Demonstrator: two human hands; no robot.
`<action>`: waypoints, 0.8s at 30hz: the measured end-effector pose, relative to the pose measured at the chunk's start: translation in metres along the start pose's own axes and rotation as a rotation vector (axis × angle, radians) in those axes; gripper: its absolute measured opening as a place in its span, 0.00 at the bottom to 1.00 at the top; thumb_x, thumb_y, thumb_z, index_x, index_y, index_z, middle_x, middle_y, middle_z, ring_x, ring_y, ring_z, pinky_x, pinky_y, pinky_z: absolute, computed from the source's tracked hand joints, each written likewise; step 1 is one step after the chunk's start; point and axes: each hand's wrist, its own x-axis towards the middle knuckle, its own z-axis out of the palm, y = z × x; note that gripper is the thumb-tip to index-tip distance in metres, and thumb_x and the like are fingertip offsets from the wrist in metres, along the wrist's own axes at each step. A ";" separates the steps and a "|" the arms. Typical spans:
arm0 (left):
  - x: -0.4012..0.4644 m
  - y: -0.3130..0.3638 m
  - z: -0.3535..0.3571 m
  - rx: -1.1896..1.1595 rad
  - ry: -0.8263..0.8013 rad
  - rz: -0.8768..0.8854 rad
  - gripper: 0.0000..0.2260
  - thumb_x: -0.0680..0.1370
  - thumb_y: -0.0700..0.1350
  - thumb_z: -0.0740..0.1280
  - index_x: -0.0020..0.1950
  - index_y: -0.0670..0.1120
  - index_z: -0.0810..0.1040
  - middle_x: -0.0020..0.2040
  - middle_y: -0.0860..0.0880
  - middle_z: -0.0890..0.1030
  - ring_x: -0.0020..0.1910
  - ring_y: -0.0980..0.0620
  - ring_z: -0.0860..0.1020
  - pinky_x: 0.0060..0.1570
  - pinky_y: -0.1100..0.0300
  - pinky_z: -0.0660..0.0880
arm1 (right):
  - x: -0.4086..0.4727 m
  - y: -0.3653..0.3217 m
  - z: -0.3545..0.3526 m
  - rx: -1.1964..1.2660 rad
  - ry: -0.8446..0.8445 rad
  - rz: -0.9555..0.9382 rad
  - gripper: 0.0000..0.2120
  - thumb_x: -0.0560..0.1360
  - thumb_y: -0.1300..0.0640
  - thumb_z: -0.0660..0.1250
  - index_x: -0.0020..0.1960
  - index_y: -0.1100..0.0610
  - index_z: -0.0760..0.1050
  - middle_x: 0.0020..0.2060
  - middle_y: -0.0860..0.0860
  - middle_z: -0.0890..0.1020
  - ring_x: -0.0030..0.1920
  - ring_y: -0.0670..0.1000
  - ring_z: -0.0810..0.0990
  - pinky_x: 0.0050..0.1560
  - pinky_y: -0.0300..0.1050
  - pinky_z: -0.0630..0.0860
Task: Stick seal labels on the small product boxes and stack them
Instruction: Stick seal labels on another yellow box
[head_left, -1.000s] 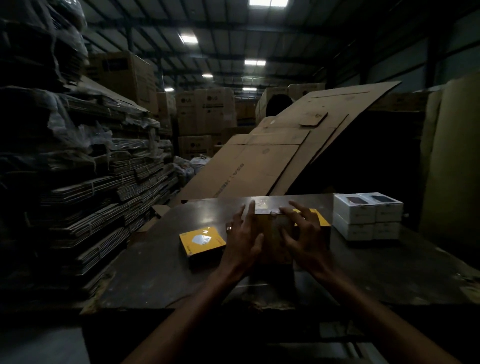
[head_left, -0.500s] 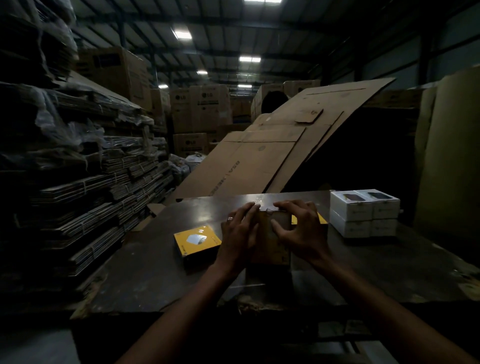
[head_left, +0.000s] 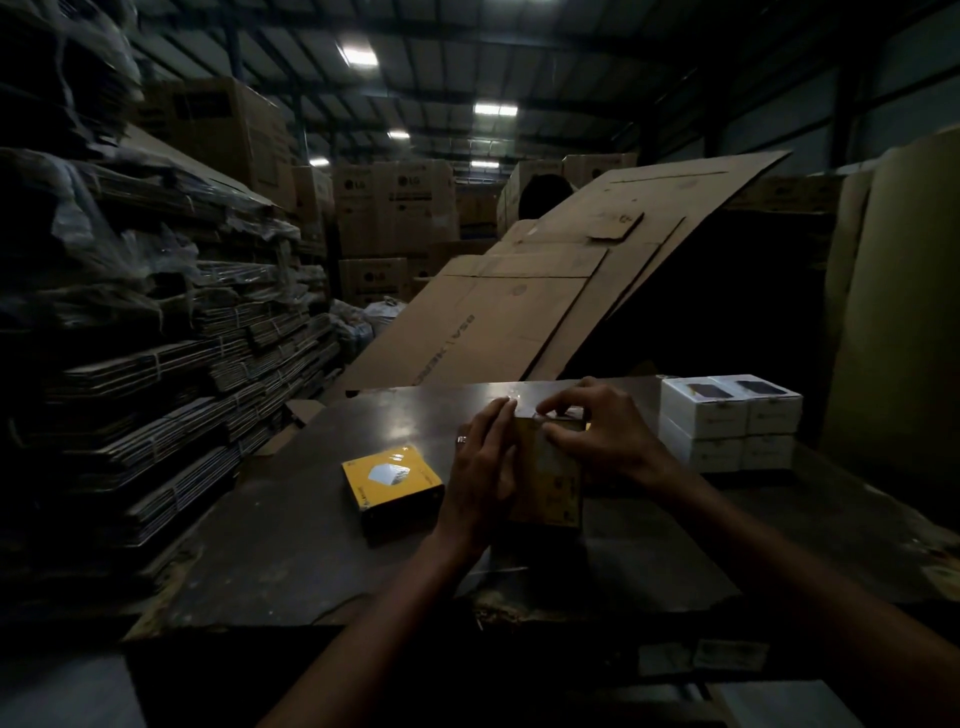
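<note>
Right hand (head_left: 602, 434) now curled over upright box (head_left: 550, 483) top, seemingly pressing

We see a table (head_left: 291, 561) near centre, with an upright box (head_left: 550, 483) standing on it between the two hands: left hand (head_left: 480, 480) against its left side, right hand (head_left: 597, 434) on its top right edge. Left of the left hand, a flat box (head_left: 392, 480) lies on the table, apart from the upright one. Right of the right hand, a stack of boxes (head_left: 730, 421) sits at the table's far right, two layers high. Behind the table, flattened cardboard sheets (head_left: 519, 312) lean up to the right. Far left, bundled cardboard stacks (head_left: 156, 353). Cartons (head_left: 395, 208) stand far behind.
</note>
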 end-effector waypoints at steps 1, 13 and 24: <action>-0.002 -0.001 0.001 -0.003 -0.003 -0.002 0.24 0.80 0.40 0.61 0.77 0.43 0.66 0.75 0.43 0.69 0.70 0.50 0.65 0.70 0.62 0.62 | 0.001 0.000 -0.002 0.011 -0.035 0.009 0.08 0.70 0.53 0.75 0.49 0.47 0.85 0.39 0.38 0.77 0.42 0.39 0.77 0.49 0.45 0.77; 0.002 -0.005 0.003 -0.028 0.034 0.015 0.25 0.77 0.37 0.65 0.75 0.45 0.70 0.72 0.46 0.72 0.68 0.50 0.69 0.69 0.72 0.58 | 0.013 0.004 0.002 0.050 -0.078 0.070 0.03 0.71 0.54 0.74 0.43 0.47 0.84 0.39 0.43 0.83 0.39 0.34 0.77 0.38 0.27 0.67; 0.003 -0.006 0.007 -0.025 0.096 0.019 0.20 0.77 0.42 0.66 0.69 0.46 0.75 0.68 0.48 0.75 0.65 0.48 0.73 0.66 0.68 0.63 | 0.004 0.011 0.018 0.160 0.064 -0.002 0.02 0.71 0.59 0.74 0.43 0.54 0.82 0.40 0.44 0.81 0.43 0.39 0.77 0.44 0.32 0.70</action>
